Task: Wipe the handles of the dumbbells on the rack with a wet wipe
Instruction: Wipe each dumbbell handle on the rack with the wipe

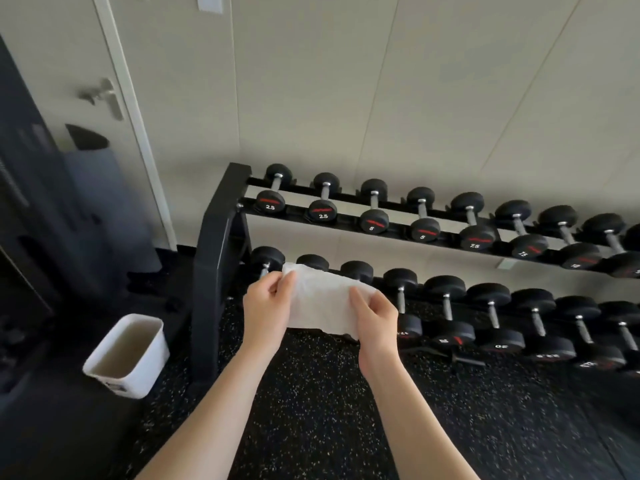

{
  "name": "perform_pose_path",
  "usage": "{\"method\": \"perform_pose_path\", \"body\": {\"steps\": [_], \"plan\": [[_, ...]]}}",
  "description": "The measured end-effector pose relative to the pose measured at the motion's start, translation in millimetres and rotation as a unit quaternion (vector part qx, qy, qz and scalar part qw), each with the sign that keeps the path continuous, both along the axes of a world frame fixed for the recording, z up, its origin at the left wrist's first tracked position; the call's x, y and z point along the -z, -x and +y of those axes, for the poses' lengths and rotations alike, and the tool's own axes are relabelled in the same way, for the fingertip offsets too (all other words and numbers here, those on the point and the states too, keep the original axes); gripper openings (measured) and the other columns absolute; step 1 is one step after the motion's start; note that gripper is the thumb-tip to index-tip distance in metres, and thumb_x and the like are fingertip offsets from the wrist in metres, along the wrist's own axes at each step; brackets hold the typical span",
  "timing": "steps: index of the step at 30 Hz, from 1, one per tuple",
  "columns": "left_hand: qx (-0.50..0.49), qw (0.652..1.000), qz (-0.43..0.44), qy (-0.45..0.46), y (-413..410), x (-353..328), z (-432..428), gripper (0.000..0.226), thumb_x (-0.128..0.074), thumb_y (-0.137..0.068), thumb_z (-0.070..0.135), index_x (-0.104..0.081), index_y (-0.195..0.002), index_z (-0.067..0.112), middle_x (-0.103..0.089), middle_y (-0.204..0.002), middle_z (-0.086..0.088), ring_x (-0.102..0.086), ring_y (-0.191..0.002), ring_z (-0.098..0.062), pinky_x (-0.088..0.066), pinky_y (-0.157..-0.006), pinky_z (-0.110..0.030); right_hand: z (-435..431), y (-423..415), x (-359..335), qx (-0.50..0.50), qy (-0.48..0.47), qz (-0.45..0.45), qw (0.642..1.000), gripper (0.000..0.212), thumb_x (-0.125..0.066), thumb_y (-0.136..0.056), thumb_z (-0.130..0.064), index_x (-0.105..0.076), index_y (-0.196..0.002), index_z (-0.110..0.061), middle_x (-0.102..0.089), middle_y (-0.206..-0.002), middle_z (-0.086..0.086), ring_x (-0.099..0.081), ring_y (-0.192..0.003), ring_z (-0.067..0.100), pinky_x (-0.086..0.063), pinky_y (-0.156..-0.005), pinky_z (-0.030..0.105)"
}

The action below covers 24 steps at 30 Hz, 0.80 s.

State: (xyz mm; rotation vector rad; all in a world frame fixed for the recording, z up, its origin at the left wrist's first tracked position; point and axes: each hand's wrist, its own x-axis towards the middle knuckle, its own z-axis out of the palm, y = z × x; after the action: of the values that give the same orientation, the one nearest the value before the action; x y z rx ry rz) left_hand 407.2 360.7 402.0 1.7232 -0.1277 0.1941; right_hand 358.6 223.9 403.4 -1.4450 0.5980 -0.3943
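Observation:
A white wet wipe [322, 299] is stretched flat between my two hands in front of the lower rack row. My left hand [266, 310] pinches its left edge and my right hand [375, 317] pinches its right edge. A black two-tier rack [214, 258] carries black round-headed dumbbells with silver handles. The upper row [374, 211] shows weights marked 2.5, 5 and 7.5. In the lower row [446, 313] the wipe hides the handles of the leftmost dumbbells, whose heads show above and behind it.
A white bin [128, 355] stands on the floor left of the rack. A dark rolled mat [104, 202] and dark gear lean by a door at the left. Black speckled rubber floor [311, 410] lies below my arms. A pale wall backs the rack.

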Motion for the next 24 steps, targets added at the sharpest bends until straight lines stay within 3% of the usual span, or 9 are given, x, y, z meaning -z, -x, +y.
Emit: {"method": "perform_pose_path", "body": {"steps": [2, 8, 11, 13, 17, 20, 22, 24], "plan": [[-0.001, 1.000, 0.008, 0.013, -16, -1, 9, 0.045, -0.056, -0.091, 0.023, -0.033, -0.057, 0.005, -0.024, -0.051, 0.005, -0.023, -0.053, -0.008, -0.016, -0.048, -0.020, 8, -19, 1, -0.001, 0.017, 0.002, 1.000, 0.035, -0.058, -0.090, -0.026, -0.053, -0.094, 0.008, -0.045, -0.076, 0.008, -0.041, -0.073, 0.017, -0.037, -0.066, 0.031], [-0.018, 1.000, -0.006, -0.021, -76, 10, 16, 0.046, -0.057, -0.091, 0.026, -0.033, -0.054, 0.013, -0.027, -0.048, 0.009, -0.025, -0.049, -0.006, -0.019, -0.046, -0.019, 17, -89, 10, 0.015, 0.088, 0.006, 0.996, 0.031, -0.055, -0.089, -0.021, -0.042, -0.067, -0.004, -0.034, -0.066, 0.003, -0.031, -0.062, 0.013, -0.029, -0.056, 0.026], [-0.027, 0.998, -0.019, -0.056, -115, 21, 0, 0.040, -0.055, -0.093, 0.028, -0.046, -0.057, 0.012, -0.038, -0.050, 0.004, -0.032, -0.050, -0.006, -0.024, -0.049, -0.023, 14, -136, 14, 0.032, 0.153, 0.004, 0.988, 0.036, -0.055, -0.089, -0.019, -0.034, -0.060, -0.013, -0.027, -0.056, -0.003, -0.023, -0.054, 0.009, -0.021, -0.048, 0.020], [-0.018, 0.998, -0.014, -0.064, -145, 25, -15, 0.032, -0.054, -0.094, 0.026, -0.057, -0.065, 0.013, -0.050, -0.054, 0.000, -0.042, -0.051, -0.009, -0.032, -0.050, -0.025, 9, -168, 15, 0.024, 0.198, -0.013, 0.980, 0.037, -0.055, -0.090, -0.019, -0.038, -0.058, -0.015, -0.031, -0.052, -0.006, -0.026, -0.046, 0.005, -0.023, -0.045, 0.017], [0.015, 0.998, 0.026, -0.046, -207, 22, -43, 0.017, -0.055, -0.094, 0.023, -0.067, -0.082, 0.024, -0.065, -0.067, 0.004, -0.061, -0.065, -0.009, -0.050, -0.063, -0.029, -3, -239, 21, -0.042, 0.258, -0.025, 0.965, 0.019, -0.055, -0.093, -0.024, -0.061, -0.075, -0.019, -0.056, -0.060, -0.006, -0.048, -0.051, 0.005, -0.037, -0.048, 0.013], [0.054, 0.996, 0.069, 0.000, -250, 13, -58, 0.018, -0.051, -0.096, 0.024, -0.067, -0.088, 0.027, -0.069, -0.074, 0.007, -0.065, -0.073, -0.002, -0.051, -0.065, -0.021, -10, -288, 29, -0.087, 0.248, -0.036, 0.964, 0.020, -0.051, -0.095, -0.025, -0.067, -0.091, -0.013, -0.064, -0.077, -0.003, -0.059, -0.066, 0.007, -0.044, -0.056, 0.014], [0.084, 0.989, 0.101, 0.060, -275, 7, -61, 0.018, -0.051, -0.096, 0.025, -0.068, -0.091, 0.026, -0.072, -0.078, 0.009, -0.067, -0.078, 0.000, -0.049, -0.064, -0.014, -12, -311, 29, -0.116, 0.218, -0.048, 0.968, 0.024, -0.045, -0.097, -0.027, -0.067, -0.097, -0.018, -0.064, -0.086, -0.003, -0.062, -0.075, 0.008, -0.050, -0.063, 0.020], [0.102, 0.983, 0.125, 0.090, -298, 7, -62, 0.020, -0.056, -0.093, 0.028, -0.071, -0.089, 0.015, -0.073, -0.079, 0.002, -0.069, -0.079, -0.008, -0.050, -0.063, -0.016, -15, -330, 30, -0.138, 0.187, -0.047, 0.971, 0.029, -0.040, -0.099, -0.029, -0.067, -0.091, -0.020, -0.064, -0.084, 0.000, -0.062, -0.076, 0.013, -0.053, -0.068, 0.031]]}}
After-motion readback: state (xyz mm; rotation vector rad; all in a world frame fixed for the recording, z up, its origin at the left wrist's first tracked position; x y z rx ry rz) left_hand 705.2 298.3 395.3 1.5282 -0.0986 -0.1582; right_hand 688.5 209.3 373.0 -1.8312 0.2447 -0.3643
